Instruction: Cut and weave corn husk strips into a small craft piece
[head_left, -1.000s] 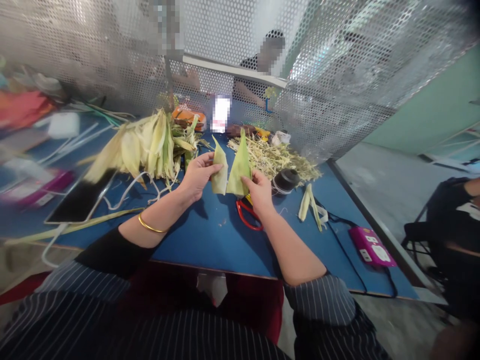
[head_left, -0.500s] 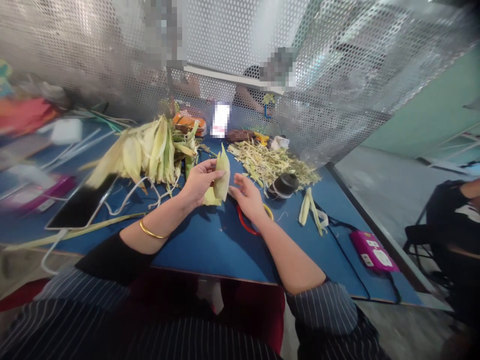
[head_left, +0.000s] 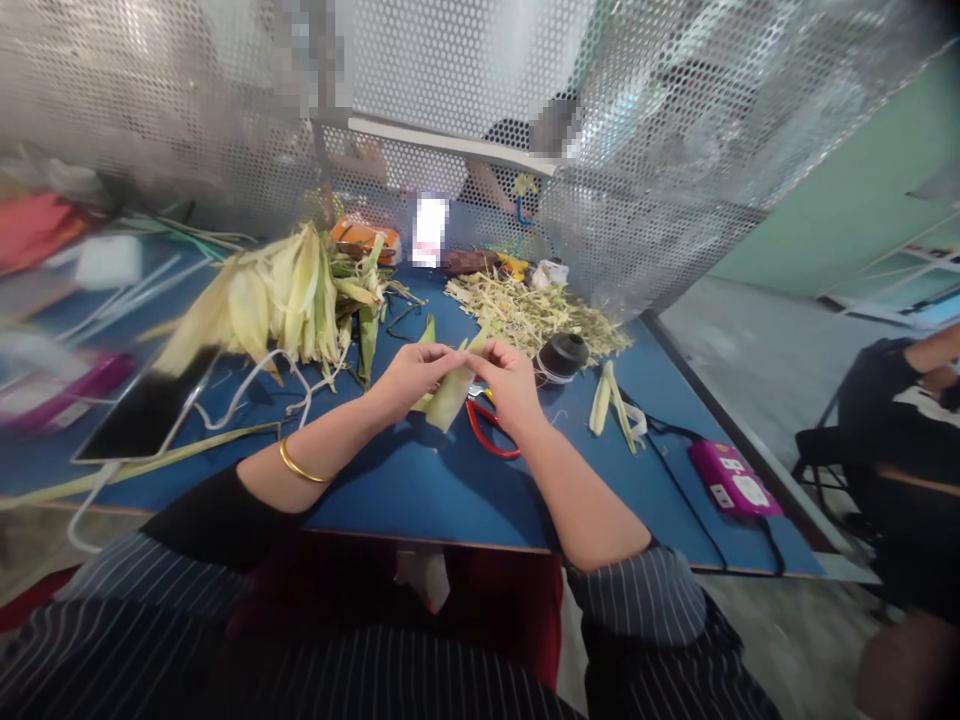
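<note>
A pale green corn husk piece (head_left: 450,398) is pinched between both hands above the blue table (head_left: 360,480). My left hand (head_left: 412,378) grips its upper left side, with a gold bangle on the wrist. My right hand (head_left: 510,380) pinches the husk's upper right edge, the fingertips of both hands nearly touching. Scissors with red handles (head_left: 487,432) lie on the table just below my right hand, their blades partly hidden. Right of that hand stands a spool of black thread (head_left: 561,358).
A husk bundle (head_left: 285,295) is at the left, beside a dark phone (head_left: 150,405) with a white cable. Shredded husk (head_left: 532,315) lies behind the spool. Husk strips (head_left: 602,400) and a magenta pack (head_left: 735,478) are at the right. A person (head_left: 892,420) sits far right.
My right hand has closed on the husk, and the husk's top now tilts right between both hands. The view has shifted slightly.
</note>
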